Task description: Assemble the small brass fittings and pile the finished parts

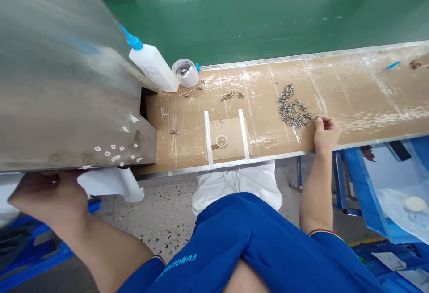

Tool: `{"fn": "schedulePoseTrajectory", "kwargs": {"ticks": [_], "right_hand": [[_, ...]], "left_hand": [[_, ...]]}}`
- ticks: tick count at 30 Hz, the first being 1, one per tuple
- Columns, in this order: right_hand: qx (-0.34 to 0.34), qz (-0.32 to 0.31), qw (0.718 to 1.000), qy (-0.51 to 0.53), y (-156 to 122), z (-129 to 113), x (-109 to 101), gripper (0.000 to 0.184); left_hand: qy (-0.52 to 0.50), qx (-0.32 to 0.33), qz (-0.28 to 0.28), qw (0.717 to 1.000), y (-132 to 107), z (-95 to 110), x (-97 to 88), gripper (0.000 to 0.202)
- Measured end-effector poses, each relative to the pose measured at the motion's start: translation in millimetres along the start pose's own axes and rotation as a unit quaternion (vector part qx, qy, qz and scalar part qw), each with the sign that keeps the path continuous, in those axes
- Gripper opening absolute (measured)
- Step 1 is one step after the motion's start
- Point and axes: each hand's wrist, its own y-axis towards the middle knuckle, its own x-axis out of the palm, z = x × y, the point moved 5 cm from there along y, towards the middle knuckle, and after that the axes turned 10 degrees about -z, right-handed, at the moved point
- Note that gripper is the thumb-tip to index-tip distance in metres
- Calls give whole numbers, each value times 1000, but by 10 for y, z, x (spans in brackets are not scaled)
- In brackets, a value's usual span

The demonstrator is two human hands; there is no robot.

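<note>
My right hand (pixel 325 135) rests at the front of the cardboard-covered bench, thumb and fingertips pinched together at the right edge of a pile of small blue-and-brass metal pieces (pixel 291 110). Whatever lies between those fingertips is too small to make out. Far to the left, my left hand (pixel 55 194) is beside the lower edge of a metal housing (pixel 77 83); it is blurred and its fingers are largely hidden. Between the hands, a small round clear cup (pixel 221 140) sits on a cardboard patch (pixel 228 127) held by white tape strips. A short row of brass-coloured pieces (pixel 229 96) lies behind it.
A white bottle with a blue nozzle (pixel 154 67) and a tape roll (pixel 186 73) stand against the housing. Behind the bench runs a green belt (pixel 268 16). Blue bins (pixel 362 186) stand to the right, below bench level. A white paper roll (pixel 129 185) hangs near my left hand.
</note>
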Motion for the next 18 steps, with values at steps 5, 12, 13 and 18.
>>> {"fn": "schedulePoseTrajectory", "kwargs": {"ticks": [5, 12, 13, 18], "right_hand": [[33, 45, 998, -20, -38, -90, 23, 6], [-3, 77, 995, -67, -84, -199, 120, 15], [-6, 85, 994, -72, -86, -210, 121, 15], [-22, 110, 993, -45, -81, -243, 92, 7]], "left_hand": [[-50, 3, 61, 997, -470, -345, -358, 22], [-253, 16, -365, 896, -940, -387, 311, 20], [-285, 13, -393, 874, -957, -393, 477, 27], [-359, -132, -404, 831, -873, -616, 1199, 41]]}}
